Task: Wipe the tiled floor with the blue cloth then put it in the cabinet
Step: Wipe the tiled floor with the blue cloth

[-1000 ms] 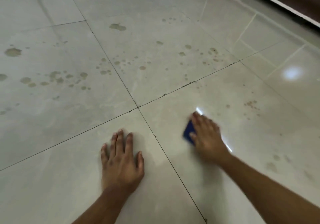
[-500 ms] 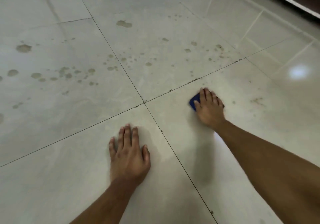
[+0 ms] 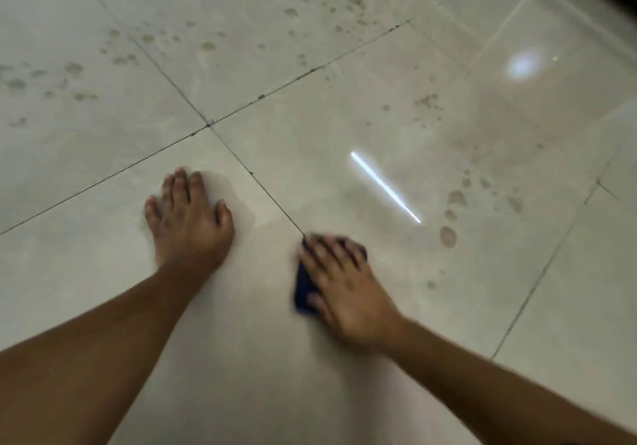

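Pulled back from near the far seam, the right hand point(image 3: 344, 286) now presses the blue cloth point(image 3: 304, 289) flat just right of the tile seam point(image 3: 275, 203). Left of that seam the left hand point(image 3: 188, 218) rests open and spread on the floor point(image 3: 86, 272), holding nothing. Brown spots point(image 3: 448, 236) lie further right of the seam, so the right hand is nearer; the cloth's long axis runs toward the person.

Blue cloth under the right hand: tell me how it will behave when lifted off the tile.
The blue cloth lies flat under the right hand, so it probably droops limp. It looks small, likely light. The glossy tiled floor suggests it slides easily.
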